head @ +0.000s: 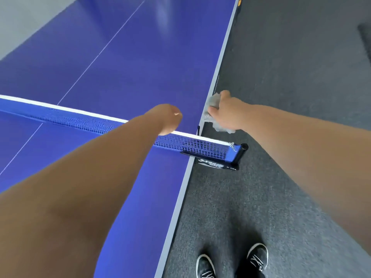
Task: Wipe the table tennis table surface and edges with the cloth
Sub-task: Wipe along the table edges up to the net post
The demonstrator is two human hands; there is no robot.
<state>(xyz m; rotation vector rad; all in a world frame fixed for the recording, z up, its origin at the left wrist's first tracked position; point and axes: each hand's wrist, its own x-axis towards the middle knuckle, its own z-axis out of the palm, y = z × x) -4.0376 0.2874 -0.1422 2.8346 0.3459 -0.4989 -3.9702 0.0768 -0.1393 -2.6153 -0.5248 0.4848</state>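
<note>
I have my right hand (228,114) bunched round the grey cloth (213,101), pressed to the tabletop's (140,57) right edge just past the net (190,145), while my left hand (166,117) hovers over the net with fingers hidden, so its grip I cannot tell, and I judge much of the edge and the surface still unwiped

Blue table (140,57), white-topped blue net (190,145), pale grey cloth (212,101).

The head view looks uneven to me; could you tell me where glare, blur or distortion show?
Head view, far end: pale glare streaks the table top; head view, borders: the wide lens bows the white edge and swells the forearms; head view, centre: the cloth in the right hand looks smeared.
</note>
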